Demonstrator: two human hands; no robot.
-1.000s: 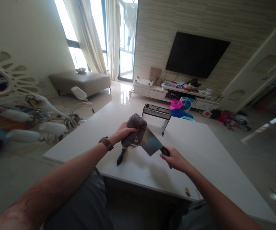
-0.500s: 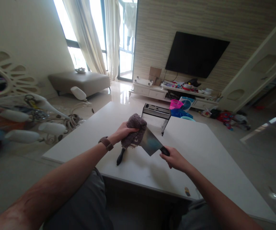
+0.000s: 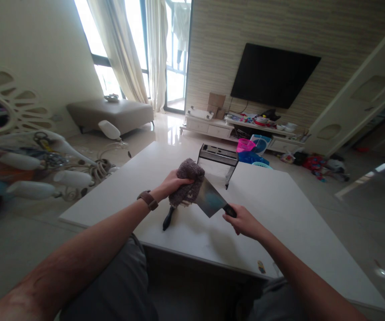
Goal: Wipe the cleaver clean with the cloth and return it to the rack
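The right hand (image 3: 244, 223) has its grip closed around the black handle of a cleaver (image 3: 209, 200), which is held above the white worktop (image 3: 279, 209) with the blade pointing left and far. The left hand (image 3: 172, 183) has its grip closed on a grey cloth (image 3: 188, 180), pressed against the far-left part of the blade. A brown wristband (image 3: 147, 200) sits on the left wrist. Below the cloth, a black-handled tool (image 3: 167, 219) lies on the worktop, partly hidden by the cloth. A dark metal rack (image 3: 218, 156) stands near the far edge of the worktop, apart from both hands. A television (image 3: 272, 76) hangs on the far wall.
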